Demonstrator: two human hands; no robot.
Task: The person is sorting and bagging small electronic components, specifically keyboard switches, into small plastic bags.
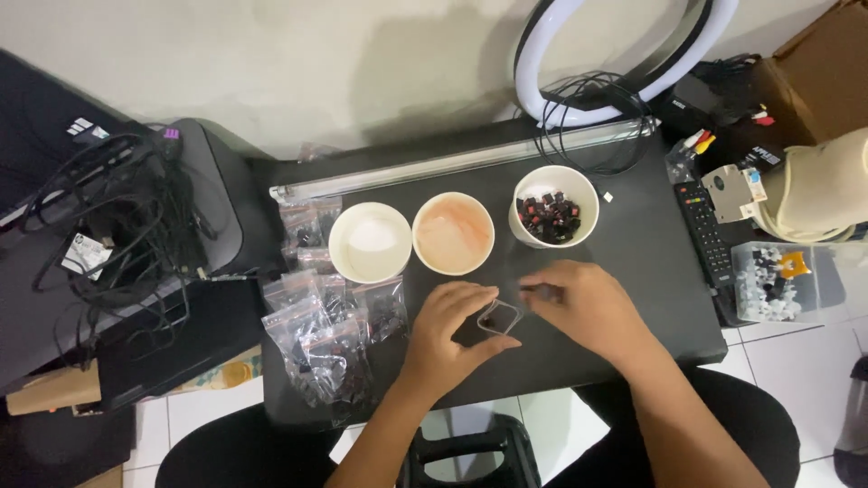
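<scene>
On the black rectangular tabletop (651, 298), the left hand (449, 336) curls its fingers around a small clear plastic zip bag (499, 318), thumb below and fingertips above, pinching its edges so the mouth is held wide; a dark little piece shows inside. At three o'clock from that bag and touching its upper corner, the right hand (586, 305) is drawn together, thumb and forefinger pinching something small at the bag's rim, too small to tell what. At twelve o'clock from the hands stand three white paper cups in a row: the rightmost cup (555, 206) holds a heap of small black and red parts, the middle cup (453, 233) has an orange-stained inside, and the left cup (370, 241) looks plain white inside. At nine o'clock from the left hand lies a pile of filled clear zip bags (327, 334) with dark pieces in them. A long pale tube lamp (452, 163) lies along the far edge of the table, and a black remote control (702, 232) rests at two o'clock from the right hand.
</scene>
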